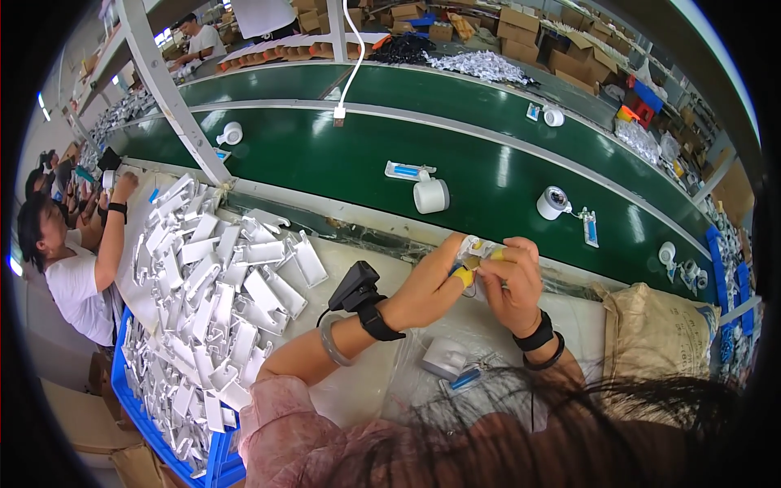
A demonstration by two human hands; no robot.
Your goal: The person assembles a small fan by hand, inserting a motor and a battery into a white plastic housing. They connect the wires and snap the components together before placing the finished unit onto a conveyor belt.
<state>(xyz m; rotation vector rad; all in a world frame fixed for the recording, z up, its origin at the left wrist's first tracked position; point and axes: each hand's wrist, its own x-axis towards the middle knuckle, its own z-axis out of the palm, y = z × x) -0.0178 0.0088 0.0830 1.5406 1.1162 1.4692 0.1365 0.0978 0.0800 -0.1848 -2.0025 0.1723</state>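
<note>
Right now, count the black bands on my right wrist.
2: a wider band nearer the right hand, and a thinner band just behind it, toward the elbow. No other shows there.

Small white part (474, 244), one. Finish: pale, partly glossy. Outline mostly covered, finer details too small to tell. Position: raised above the surface (358, 264), between left hand (438, 281) and right hand (512, 281).

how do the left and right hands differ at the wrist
The left hand wears a black band with a bulky device; the right hand wears two black bands, no device visible. The left hand also has a pale bangle; the right hand shows none. Both hold a white part and wear yellow finger wraps.
</note>
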